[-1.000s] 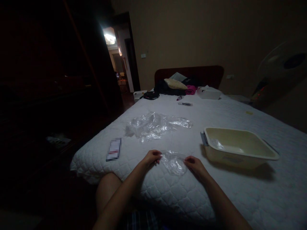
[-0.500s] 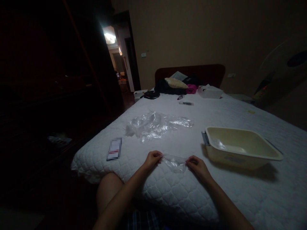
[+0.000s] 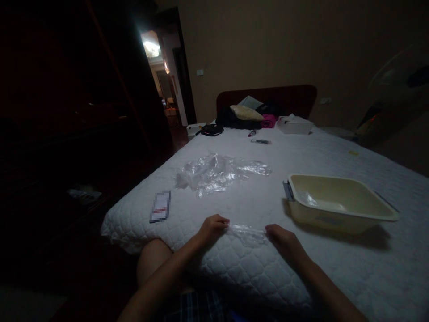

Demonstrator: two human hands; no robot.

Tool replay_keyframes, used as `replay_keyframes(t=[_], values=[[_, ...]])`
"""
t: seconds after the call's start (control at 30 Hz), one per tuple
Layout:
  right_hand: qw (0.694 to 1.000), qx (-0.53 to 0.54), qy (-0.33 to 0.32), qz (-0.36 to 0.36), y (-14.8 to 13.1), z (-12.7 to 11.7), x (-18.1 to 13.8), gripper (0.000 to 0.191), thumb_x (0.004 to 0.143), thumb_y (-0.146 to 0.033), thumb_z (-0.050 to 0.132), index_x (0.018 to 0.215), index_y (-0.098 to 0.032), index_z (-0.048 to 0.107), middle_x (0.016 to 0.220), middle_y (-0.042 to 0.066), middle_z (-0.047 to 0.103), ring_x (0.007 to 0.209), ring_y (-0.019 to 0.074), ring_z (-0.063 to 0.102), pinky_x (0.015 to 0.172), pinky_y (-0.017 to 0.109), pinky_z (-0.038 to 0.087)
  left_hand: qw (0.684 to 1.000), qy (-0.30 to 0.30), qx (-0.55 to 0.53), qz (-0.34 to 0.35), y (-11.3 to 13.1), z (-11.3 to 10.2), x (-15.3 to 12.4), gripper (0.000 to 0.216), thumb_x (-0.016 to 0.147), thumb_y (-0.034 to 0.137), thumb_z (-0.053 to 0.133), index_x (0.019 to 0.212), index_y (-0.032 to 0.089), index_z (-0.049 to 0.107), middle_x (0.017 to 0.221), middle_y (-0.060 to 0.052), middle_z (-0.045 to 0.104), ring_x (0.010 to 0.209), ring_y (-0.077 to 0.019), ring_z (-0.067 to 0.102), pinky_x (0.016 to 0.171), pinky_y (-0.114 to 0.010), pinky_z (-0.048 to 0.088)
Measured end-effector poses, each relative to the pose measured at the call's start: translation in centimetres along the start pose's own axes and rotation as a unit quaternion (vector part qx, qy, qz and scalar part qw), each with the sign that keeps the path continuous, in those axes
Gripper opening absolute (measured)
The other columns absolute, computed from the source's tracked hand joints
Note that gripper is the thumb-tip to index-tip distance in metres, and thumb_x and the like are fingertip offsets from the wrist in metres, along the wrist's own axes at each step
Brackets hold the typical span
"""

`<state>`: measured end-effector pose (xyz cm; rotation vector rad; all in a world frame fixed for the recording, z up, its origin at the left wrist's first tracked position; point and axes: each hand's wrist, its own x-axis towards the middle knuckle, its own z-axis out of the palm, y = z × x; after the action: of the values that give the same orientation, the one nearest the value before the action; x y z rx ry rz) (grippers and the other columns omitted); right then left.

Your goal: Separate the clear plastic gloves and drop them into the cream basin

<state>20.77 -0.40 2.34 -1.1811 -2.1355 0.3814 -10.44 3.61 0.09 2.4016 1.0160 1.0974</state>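
Observation:
A small clear plastic bag [image 3: 248,234] is stretched between my hands just above the near edge of the bed. My left hand [image 3: 213,229] pinches its left end, fingers closed. At the right end my right hand [image 3: 283,239] grips it between thumb and fingers. Beyond them lies a larger crumpled sheet of clear plastic [image 3: 219,172], spread on the white quilted bedding [image 3: 241,273]. To the right of my right hand stands a cream plastic tub [image 3: 348,219] with grey side clips and something shiny and clear inside.
A blurred-out flat rectangular item [image 3: 161,206] lies left of my hands. Farther back are a slim packet [image 3: 260,141], a white box [image 3: 295,125], a black pouch [image 3: 212,129] and a pile of dark cloth [image 3: 231,120] by the headboard [image 3: 298,96]. A fan [image 3: 398,85] stands at right.
Both hands have moved slightly lower and a little farther apart. The bag between them is now pulled into a longer, narrower, more bunched strip. The view has shifted slightly.

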Motion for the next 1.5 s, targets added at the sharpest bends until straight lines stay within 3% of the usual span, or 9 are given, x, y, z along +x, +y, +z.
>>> replay_keyframes(t=[0.2,0.4,0.63,0.8,0.93,1.03,1.17,1.33,1.5], values=[[0.999,-0.03,-0.006,-0.008,0.7,0.2,-1.0,0.024,0.084,-0.024,0.045,0.099,-0.021,0.063,0.108,0.009,0.064,0.095,0.0199,0.063,0.083,0.035,0.05,0.97,-0.066,0.161,0.171,0.4,-0.9,-0.7,0.02,0.086,0.018,0.044,0.088,0.018,0.064,0.104,-0.007,0.066,0.089,-0.0167,0.06,0.069,-0.027,0.051],[0.981,-0.004,0.167,0.1,-1.3,0.8,0.5,0.044,0.084,-0.023,0.039,0.127,-0.018,0.045,0.121,0.011,0.056,0.107,0.0208,0.057,0.089,0.038,0.048,0.949,-0.066,0.222,0.215,0.9,-1.0,-1.0,0.024,0.089,0.017,0.038,0.093,0.016,0.062,0.105,-0.01,0.066,0.093,-0.0181,0.061,0.07,-0.03,0.054],[0.97,-0.225,-0.011,-0.094,-6.4,4.5,0.0,0.051,0.087,-0.038,0.042,0.131,-0.011,0.043,0.135,0.016,0.045,0.126,0.0269,0.039,0.102,0.046,0.034,0.944,-0.084,0.213,0.238,0.4,-1.0,-1.1,0.022,0.09,0.018,0.04,0.1,0.015,0.059,0.111,-0.01,0.064,0.1,-0.0189,0.06,0.076,-0.031,0.054],[0.957,-0.261,-0.081,-0.1,-5.7,6.9,-2.5,0.067,0.084,-0.051,0.044,0.139,-0.015,0.032,0.144,0.016,0.031,0.133,0.0312,0.025,0.105,0.05,0.026,0.971,-0.048,0.151,0.181,0.4,-1.3,-1.5,0.035,0.086,0.018,0.04,0.12,0.015,0.048,0.106,-0.011,0.065,0.098,-0.0172,0.062,0.079,-0.029,0.054],[0.96,-0.252,-0.085,-0.092,-5.2,7.1,-2.8,0.067,0.085,-0.053,0.04,0.141,-0.016,0.027,0.147,0.015,0.024,0.135,0.0302,0.017,0.107,0.05,0.019,0.975,-0.027,0.169,0.143,1.8,-1.6,-1.6,0.052,0.082,0.02,0.041,0.133,0.013,0.032,0.129,-0.017,0.049,0.121,-0.0235,0.046,0.093,-0.042,0.046],[0.964,-0.235,-0.095,-0.087,-5.2,6.8,-2.8,0.066,0.086,-0.051,0.039,0.142,-0.018,0.023,0.148,0.014,0.02,0.136,0.0293,0.015,0.108,0.05,0.017,0.952,-0.117,0.213,0.184,3.4,-1.5,-1.8,0.06,0.084,0.028,0.042,0.137,0.008,0.024,0.141,-0.02,0.033,0.134,-0.0282,0.024,0.105,-0.049,0.031],[0.969,-0.19,-0.141,-0.065,-4.7,5.5,-3.0,0.07,0.086,-0.053,0.037,0.144,-0.02,0.013,0.15,0.012,0.008,0.137,0.027,0.011,0.108,0.046,0.022,0.92,-0.244,0.233,0.198,4.6,-1.4,-2.8,0.06,0.089,0.04,0.037,0.139,0.009,0.023,0.143,-0.016,0.031,0.135,-0.0261,0.023,0.108,-0.045,0.024],[0.973,-0.162,-0.164,-0.019,-4.0,4.9,-3.7,0.067,0.088,-0.051,0.033,0.143,-0.015,0.018,0.148,0.013,0.014,0.137,0.0245,0.015,0.109,0.043,0.022,0.914,-0.271,0.235,0.191,4.9,-1.7,-3.4,0.054,0.092,0.039,0.032,0.139,0.015,0.024,0.143,-0.012,0.031,0.135,-0.0236,0.023,0.11,-0.044,0.019],[0.995,-0.035,-0.087,0.031,-3.5,5.3,-3.7,0.057,0.089,-0.047,0.036,0.139,-0.02,0.03,0.147,0.01,0.022,0.135,0.0235,0.021,0.108,0.048,0.024,0.924,-0.27,0.217,0.165,5.3,-2.0,-3.2,0.054,0.092,0.04,0.034,0.14,0.018,0.024,0.145,-0.01,0.029,0.136,-0.0257,0.018,0.109,-0.045,0.02]])
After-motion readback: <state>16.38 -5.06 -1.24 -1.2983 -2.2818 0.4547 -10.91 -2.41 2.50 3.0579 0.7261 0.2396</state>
